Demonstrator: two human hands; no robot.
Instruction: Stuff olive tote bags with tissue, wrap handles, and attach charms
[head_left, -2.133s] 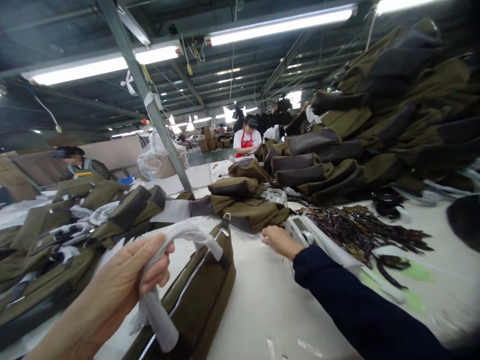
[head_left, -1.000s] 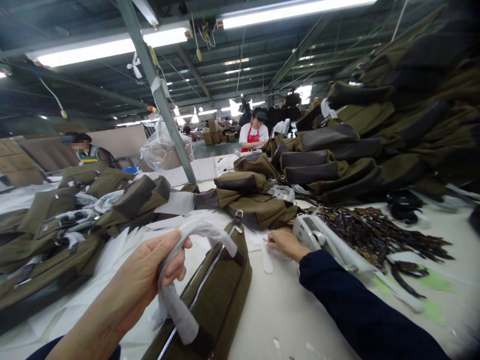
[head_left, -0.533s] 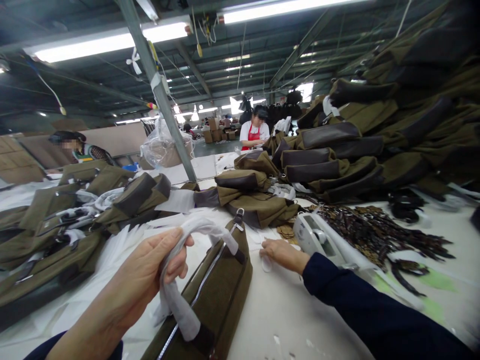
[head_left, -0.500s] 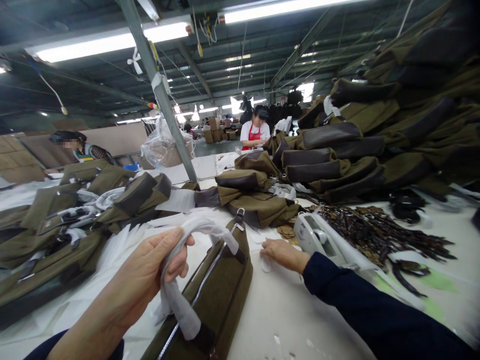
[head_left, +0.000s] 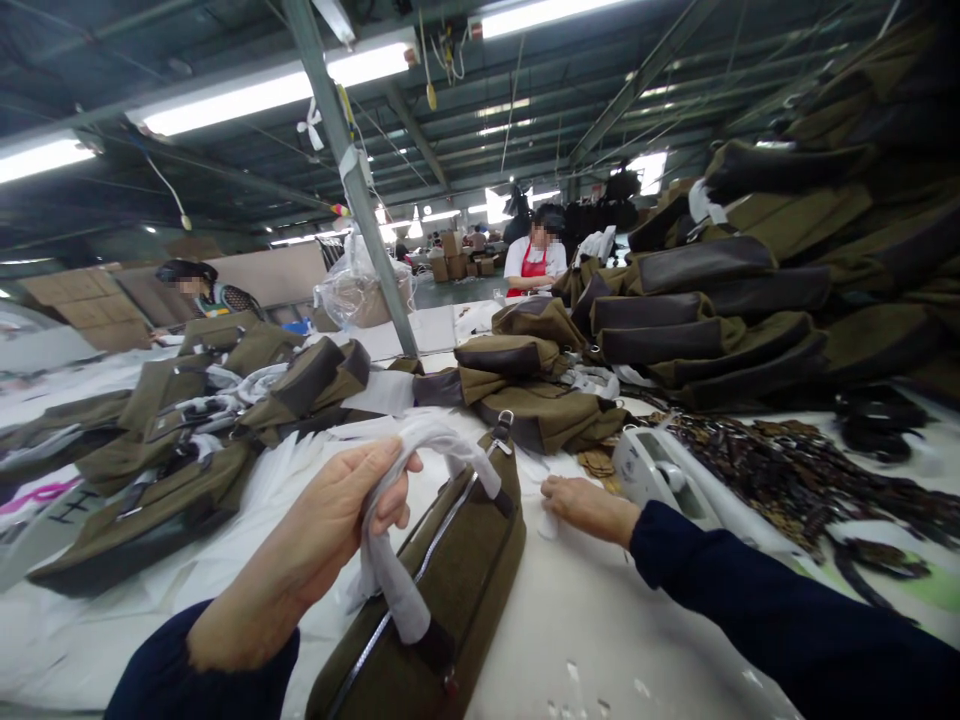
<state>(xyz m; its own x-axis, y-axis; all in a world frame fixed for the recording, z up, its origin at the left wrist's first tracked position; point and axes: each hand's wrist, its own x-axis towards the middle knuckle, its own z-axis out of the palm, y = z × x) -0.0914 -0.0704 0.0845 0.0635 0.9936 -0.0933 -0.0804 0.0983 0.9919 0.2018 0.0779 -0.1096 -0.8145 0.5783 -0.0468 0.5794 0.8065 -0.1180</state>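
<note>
One bag (head_left: 472, 560) sat near the pale surface's (head_left: 592, 620) front edge, left hand (head_left: 360, 508) clasping its handle (head_left: 409, 605), right hand (head_left: 589, 508) bunched, its hold unclear; tube lights (head_left: 277, 94) glowed overhead.

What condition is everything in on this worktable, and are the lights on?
Front bag: upright
Zipper: looks closed
Handle: wrapped in white, held up
Left hand: closed around the handle
Right hand: fingers bent, grip unclear
Bags at right: heaped
Ceiling lights: on
</note>
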